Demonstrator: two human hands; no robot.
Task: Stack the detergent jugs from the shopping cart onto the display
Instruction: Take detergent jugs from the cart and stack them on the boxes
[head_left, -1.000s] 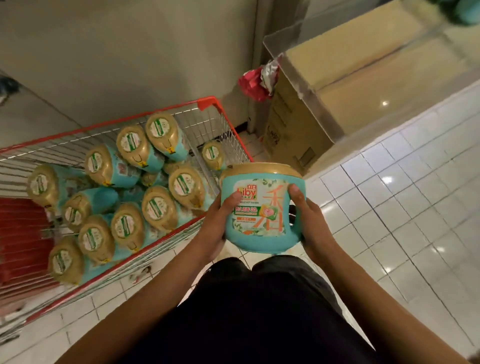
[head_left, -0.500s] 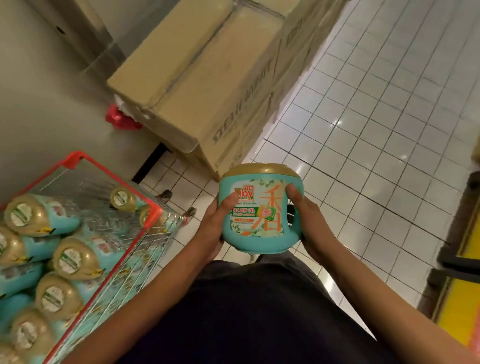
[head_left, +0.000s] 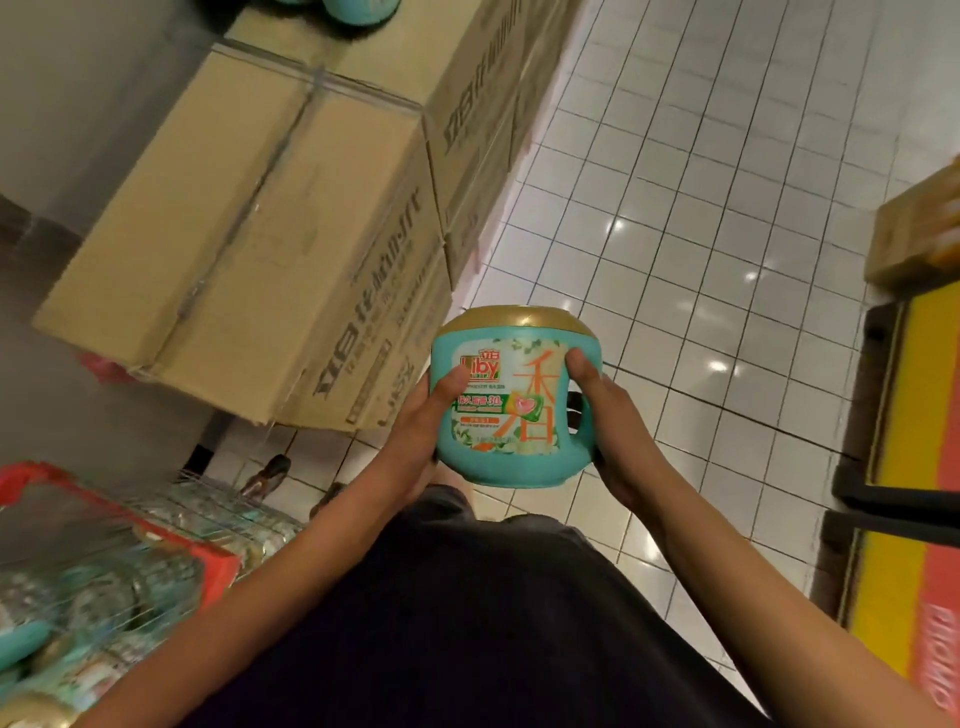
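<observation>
- While the teal detergent jug (head_left: 511, 400) is being carried upright just below frame centre, both hands are holding it. The left hand (head_left: 423, 421) is wrapping the 9 o'clock side with its thumb on the label. The right hand (head_left: 610, 421) is clasping the 3 o'clock side by the moulded handle, thumb up near the gold lid.
- The jug is hanging over the tiled floor (head_left: 701, 208) and touching nothing but the hands.
- Done so far: teal shapes are showing at 11 o'clock on top of the cardboard cartons (head_left: 249, 218), cut off by the frame edge. These are probably jugs already stacked, but I cannot confirm it.
- Left to do: the shopping cart (head_left: 109, 501) at 8 o'clock is carrying a heap of jugs (head_left: 104, 597), too blurred to count. I am judging most of the load to be outstanding.
- Current step, as a judgement: this jug is travelling from cart to display, and placement is not yet happening.
- Against the frame half a second back: the view is swinging right. The cart is slipping further into the 8 o'clock corner and showing fewer jugs.
- The yellow-and-red panel (head_left: 893, 389) at 3 to 4 o'clock is taking up more of the frame, and a carton (head_left: 919, 234) is appearing at 2 o'clock. The two-handed grip is staying the same.
</observation>
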